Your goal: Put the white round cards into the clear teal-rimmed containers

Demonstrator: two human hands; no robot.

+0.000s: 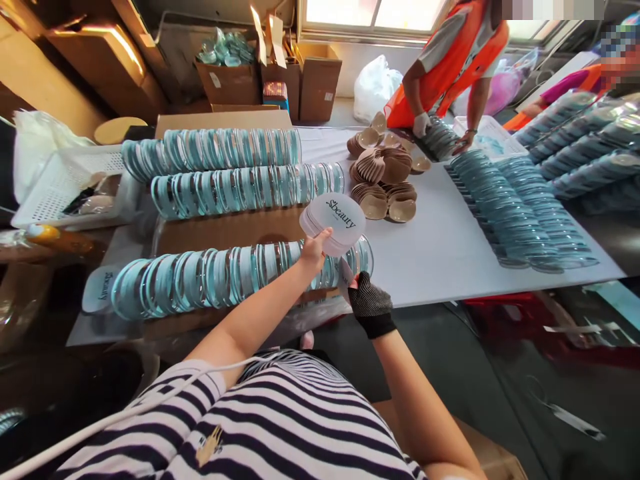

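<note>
Indoors, white table (440, 253), cardboard boxes (320, 80), left hand (313, 253) gripping lid (336, 219)

You see a bright window (375, 13) beyond the white table (440, 247) — cardboard boxes (320, 83) stacked behind the table too, dark floor (450, 373) beneath it.

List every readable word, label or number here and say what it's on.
"Sbeauty": on the round white lid in the left hand.
"beauty", sideways: on the flat white lid at the near row's left end.
Small print under the held lid's logo: too small to read.
Stickers on the cardboard boxes: too small to read.
</note>
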